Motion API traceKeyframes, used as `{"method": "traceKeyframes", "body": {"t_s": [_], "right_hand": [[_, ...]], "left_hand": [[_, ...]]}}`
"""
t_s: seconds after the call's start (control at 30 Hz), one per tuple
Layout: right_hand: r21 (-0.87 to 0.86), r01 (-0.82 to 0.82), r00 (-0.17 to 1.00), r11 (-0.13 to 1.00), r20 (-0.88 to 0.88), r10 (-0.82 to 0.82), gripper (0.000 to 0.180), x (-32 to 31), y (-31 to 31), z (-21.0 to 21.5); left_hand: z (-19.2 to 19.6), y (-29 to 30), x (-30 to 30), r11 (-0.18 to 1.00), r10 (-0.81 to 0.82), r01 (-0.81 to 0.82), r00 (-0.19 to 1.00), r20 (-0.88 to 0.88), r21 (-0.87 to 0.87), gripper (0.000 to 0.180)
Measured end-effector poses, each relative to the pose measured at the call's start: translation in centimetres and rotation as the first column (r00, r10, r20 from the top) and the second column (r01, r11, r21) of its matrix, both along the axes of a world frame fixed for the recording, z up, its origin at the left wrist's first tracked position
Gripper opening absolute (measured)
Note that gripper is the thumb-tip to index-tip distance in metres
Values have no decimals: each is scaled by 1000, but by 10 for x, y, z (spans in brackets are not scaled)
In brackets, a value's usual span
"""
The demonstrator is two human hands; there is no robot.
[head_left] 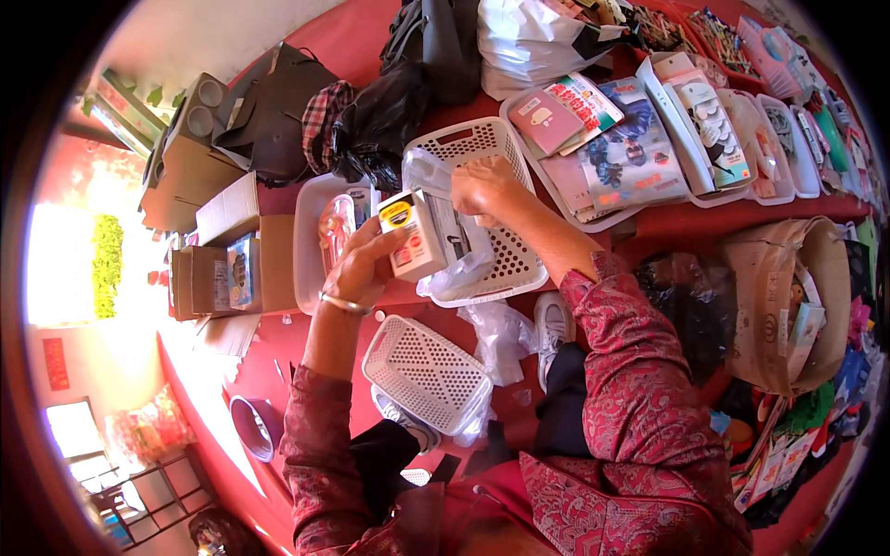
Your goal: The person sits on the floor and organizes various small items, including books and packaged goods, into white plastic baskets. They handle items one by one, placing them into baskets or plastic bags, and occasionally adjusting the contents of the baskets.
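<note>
"If we're going left to right, what's first?"

"Ok so, a brown cardboard box (278,248) with a flap up and a blue package (243,273) standing in it. Lower down there's a purple bowl (257,429). Next is a white bin (307,255) with something orange-pink inside, too unclear to name."

"Cool, and the hands?"

"Left hand (360,259) comes 1st, with a bracelet (346,304) on the wrist. Thumb and fingers are wrapped round a small white box (413,233) with a yellow label, held up over the left side of a white basket (514,264). Below that, a 2nd basket (426,371) with the same kind of holes sits between 2 pale sneakers (553,326), with a clear plastic bag (502,345) just beside it."

"And right of the little box?"

"Some crinkly clear plastic (471,264), right up beside it at the upper basket. Then the right hand (491,188), fingers curled in tight above that basket. Can't tell if it's pinching anything tbh, the fingertips are hidden."

"Anything further right?"

"Yeah, a white tray (598,222) with a pink booklet (545,122) and a shiny picture cover (640,165) in it. Past that, lower down, a big cardboard carton (756,310) with its top open and stuff poking up inside."
</note>
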State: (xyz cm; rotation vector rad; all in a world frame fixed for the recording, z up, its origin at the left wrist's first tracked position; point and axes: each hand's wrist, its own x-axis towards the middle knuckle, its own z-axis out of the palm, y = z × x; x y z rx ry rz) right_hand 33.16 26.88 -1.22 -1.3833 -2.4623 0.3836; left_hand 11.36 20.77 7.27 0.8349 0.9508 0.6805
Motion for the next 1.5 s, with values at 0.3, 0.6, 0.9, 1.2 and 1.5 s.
{"method": "traceKeyframes", "body": {"t_s": [0.3, 0.6, 0.9, 1.2, 1.5], "right_hand": [[-443, 120, 991, 889, -3, -135, 34, 13, 19, 28], [-306, 284, 932, 909, 310, -187, 24, -29, 8, 17], [-355, 148, 986, 923, -14, -164, 24, 27, 12, 3], [-522, -91, 994, 848, -101, 45, 19, 21, 18, 10], [-524, -90, 976, 847, -216, -30, 18, 29, 24, -2]], "left_hand": [[-31, 43, 26, 979, -194, 144, 868, -456, -142, 47], [-8, 28, 19, 992, -114, 126, 892, -437, -2, 58], [-20, 32, 36, 967, -218, 255, 785, -580, -18, 50], [-59, 71, 60, 974, -211, 206, 683, -699, -92, 39], [-108, 86, 79, 915, 108, 325, 373, -921, 239, 54]]}}
